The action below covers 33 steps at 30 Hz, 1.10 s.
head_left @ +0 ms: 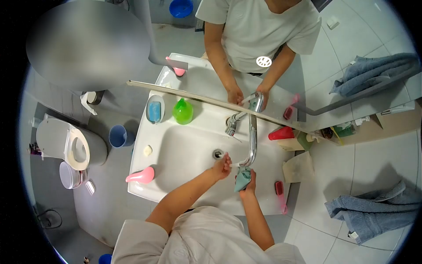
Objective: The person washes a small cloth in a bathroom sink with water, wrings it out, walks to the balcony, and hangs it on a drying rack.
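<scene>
My left hand [221,167] is over the white sink basin [184,145], just left of the faucet's mouth. Its fingers are curled in, and whatever may be inside them is hidden. My right hand [251,181] grips a bunched teal cloth [242,179] below the end of the curved chrome faucet [252,141]. A short stream of water [235,165] shows between the faucet mouth and my left hand. Under the hands' far side lies the drain [217,154].
On the sink's rim are a blue soap bar [154,111] in a dish, a green bottle [182,111], a pink bottle [141,175] and a pink brush [280,196]. A mirror edge [189,97] crosses behind the faucet. A toilet [90,147] stands left; a towel [373,213] hangs right.
</scene>
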Available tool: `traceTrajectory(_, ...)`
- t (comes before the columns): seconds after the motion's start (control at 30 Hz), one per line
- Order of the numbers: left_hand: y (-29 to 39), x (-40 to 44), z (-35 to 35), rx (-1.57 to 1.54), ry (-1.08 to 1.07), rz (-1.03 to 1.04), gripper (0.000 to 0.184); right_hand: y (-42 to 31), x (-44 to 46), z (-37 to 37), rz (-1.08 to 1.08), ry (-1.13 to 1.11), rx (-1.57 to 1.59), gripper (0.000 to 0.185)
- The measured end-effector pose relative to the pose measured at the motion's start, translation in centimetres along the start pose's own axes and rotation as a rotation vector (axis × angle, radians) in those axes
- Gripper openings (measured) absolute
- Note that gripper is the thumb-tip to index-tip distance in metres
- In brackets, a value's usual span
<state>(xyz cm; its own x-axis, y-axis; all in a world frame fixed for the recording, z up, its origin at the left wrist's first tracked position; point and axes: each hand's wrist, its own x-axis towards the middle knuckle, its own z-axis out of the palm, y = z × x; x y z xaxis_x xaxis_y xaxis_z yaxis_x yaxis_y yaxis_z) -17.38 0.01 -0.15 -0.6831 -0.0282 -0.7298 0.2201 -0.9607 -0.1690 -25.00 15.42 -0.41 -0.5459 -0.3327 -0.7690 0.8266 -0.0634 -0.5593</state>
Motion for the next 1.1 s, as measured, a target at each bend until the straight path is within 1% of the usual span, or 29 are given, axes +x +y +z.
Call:
traceTrajectory(0.03, 0.4, 0.0, 0.4, 0.023, 0.003, 0.030, 0.013, -0.2, -0.4, 0.1, 0.011, 0.008, 0.000, 0.045)
traceTrajectory(0.1, 2.2, 0.9, 1.7, 0.291, -0.163, 0.380, 0.010, -0.1, -0.5, 0.0, 0.018, 0.022, 0.003, 0.046)
traceTrajectory(0.17, 2.9, 3.4, 4.3, 0.602, -0.121, 1.205, 0.020, 0.2, 0.0, -0.4, 0.006, 0.032, 0.012, 0.047)
traceTrajectory(0.23, 4.7, 5.5, 5.7, 1.321, 0.353, 1.479, 0.028, 0.0, -0.6, 0.4, 0.020, 0.039, 0.006, 0.048)
traceTrajectory(0.27, 5.1, 6.3, 6.1, 1.679, 0.625, 1.564, 0.033, -0.1, -0.8, 0.8, 0.027, 0.043, -0.001, 0.048)
traceTrajectory(0.37, 3.9, 6.3, 8.8, 1.621, 0.682, 1.005, 0.045, 0.4, 0.2, 0.4, 0.027, -0.002, -0.007, 0.049)
traceTrajectory(0.4, 4.2, 5.3, 9.8, 1.653, 0.763, 0.949, 0.044, 0.3, 0.5, 0.4, 0.023, -0.006, 0.007, 0.049)
traceTrajectory(0.5, 8.0, 1.1, 12.7, 1.793, 0.468, 0.467, 0.042, 0.7, 0.3, 0.2, 0.039, -0.019, 0.019, 0.049)
traceTrajectory(0.53, 8.6, 2.1, 12.0, 1.697, 0.444, 0.435, 0.045, 0.5, 0.1, 0.7, 0.045, -0.032, 0.002, 0.049)
traceTrajectory(0.6, 9.3, 6.8, 9.6, 1.476, 0.310, 0.352, 0.051, 0.4, 0.0, 1.0, 0.028, -0.020, -0.013, 0.049)
traceTrajectory(0.63, 9.2, 7.3, 9.3, 1.363, 0.245, 0.309, 0.054, 0.6, 0.2, 1.0, 0.004, 0.002, -0.009, 0.049)
traceTrajectory(0.67, 9.0, 7.4, 8.7, 1.433, 0.255, 0.377, 0.055, 0.7, 0.2, 0.9, -0.017, 0.026, -0.004, 0.049)
traceTrajectory(0.73, 8.4, 5.2, 8.9, 1.577, 0.273, 0.523, 0.058, 0.7, 0.3, 0.8, 0.005, 0.030, 0.008, 0.048)
traceTrajectory(0.77, 7.9, 4.8, 8.2, 1.561, 0.269, 0.661, 0.058, 0.7, 0.3, 0.7, 0.017, 0.034, 0.016, 0.047)
traceTrajectory(0.83, 6.4, 3.7, 6.6, 1.515, 0.258, 0.933, 0.060, 0.4, 0.0, 0.2, 0.070, -0.011, 0.050, 0.041)
traceTrajectory(0.87, 5.8, 2.9, 6.2, 1.410, 0.169, 0.951, 0.059, 0.3, -0.1, 0.2, 0.095, -0.035, 0.066, 0.038)
traceTrajectory(0.97, 4.6, 3.2, 5.1, 0.875, 0.135, 0.638, 0.056, 1.2, 0.1, 0.3, 0.039, 0.024, 0.015, 0.046)
traceTrajectory(1.03, 3.1, 5.6, 2.1, 0.483, 0.114, 0.336, 0.045, 1.2, 0.0, 0.4, 0.072, 0.021, 0.026, 0.045)
traceTrajectory(1.1, 1.4, 5.1, 0.1, 0.284, -0.025, 0.090, 0.038, 1.0, 0.0, 0.6, 0.065, 0.021, 0.034, 0.045)
